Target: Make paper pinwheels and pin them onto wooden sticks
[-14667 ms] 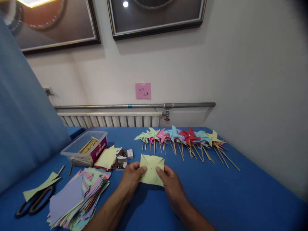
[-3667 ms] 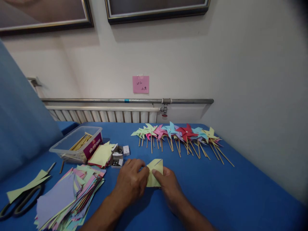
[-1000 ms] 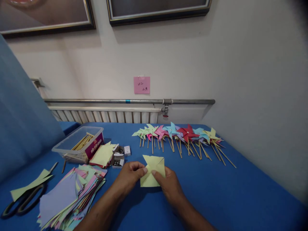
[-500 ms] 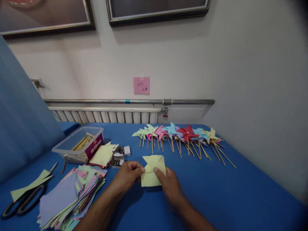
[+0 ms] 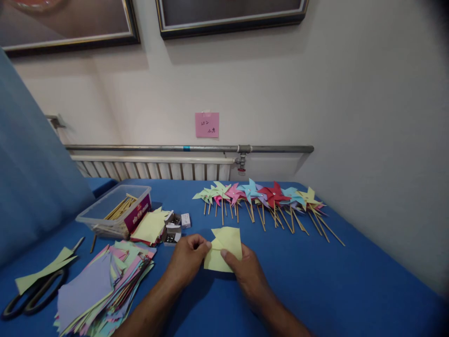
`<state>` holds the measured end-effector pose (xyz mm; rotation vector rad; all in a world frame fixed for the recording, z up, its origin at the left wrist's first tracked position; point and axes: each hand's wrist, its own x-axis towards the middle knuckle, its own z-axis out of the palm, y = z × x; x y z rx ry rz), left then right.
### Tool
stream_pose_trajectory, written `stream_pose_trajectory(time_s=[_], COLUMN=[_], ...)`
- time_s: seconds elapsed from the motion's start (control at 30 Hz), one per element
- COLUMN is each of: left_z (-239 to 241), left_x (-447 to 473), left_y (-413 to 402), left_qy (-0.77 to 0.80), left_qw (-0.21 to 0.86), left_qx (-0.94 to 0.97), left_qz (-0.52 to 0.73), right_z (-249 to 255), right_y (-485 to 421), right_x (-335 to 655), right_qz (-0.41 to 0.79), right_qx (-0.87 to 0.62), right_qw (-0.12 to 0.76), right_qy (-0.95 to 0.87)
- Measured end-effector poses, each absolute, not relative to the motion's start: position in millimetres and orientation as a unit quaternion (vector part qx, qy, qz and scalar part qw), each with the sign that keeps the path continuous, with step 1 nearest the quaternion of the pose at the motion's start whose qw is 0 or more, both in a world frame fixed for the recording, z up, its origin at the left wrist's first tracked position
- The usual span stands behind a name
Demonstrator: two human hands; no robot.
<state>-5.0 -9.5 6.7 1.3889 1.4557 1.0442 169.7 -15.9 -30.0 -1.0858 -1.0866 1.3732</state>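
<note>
1. Blue table (image 5: 351,290): everything sits on it.
2. Pile of coloured paper squares (image 5: 94,290): near-left, well left of the hands.
3. Row of finished pinwheels (image 5: 259,194): far side, sticks pointing towards the camera.
4. Clear plastic box (image 5: 87,216): far left, wooden sticks inside.
5. Scissors (image 5: 31,292): left edge, beside the pile.
6. Left hand (image 5: 185,262): fingertips pinched shut on the left edge of the yellow paper (image 5: 228,243).
7. Right hand (image 5: 245,274): fingertips clamped on the same sheet near its middle.
8. Yellow paper: partly folded, at table centre, between both hands, just in front of the pinwheels.
9. Small pin boxes (image 5: 171,229): just left of the sheet.
</note>
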Motion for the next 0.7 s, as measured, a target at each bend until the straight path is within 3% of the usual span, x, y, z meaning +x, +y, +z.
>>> stream_pose_trajectory(time_s=[0.2,0.5,0.7], left_z=[8.8,15.5,13.2], left_x=[-3.0,-11.2,-8.0], left_y=[-14.1,-11.6,-11.3], left_qy=[0.579,0.502,0.500], left_qw=[0.386,0.565,0.575], left_qx=[0.589,0.526,0.515], left_qz=[0.410,0.390,0.393], right_z=[-33.9,-37.2,-33.2], right_y=[-13.3,-12.9,-15.5], right_x=[171.4,172.4,170.7], right_qz=[0.556,0.564,0.576], right_qx=[-0.459,-0.447,-0.438], right_qw=[0.533,0.517,0.520], right_qy=[-0.442,-0.463,-0.454])
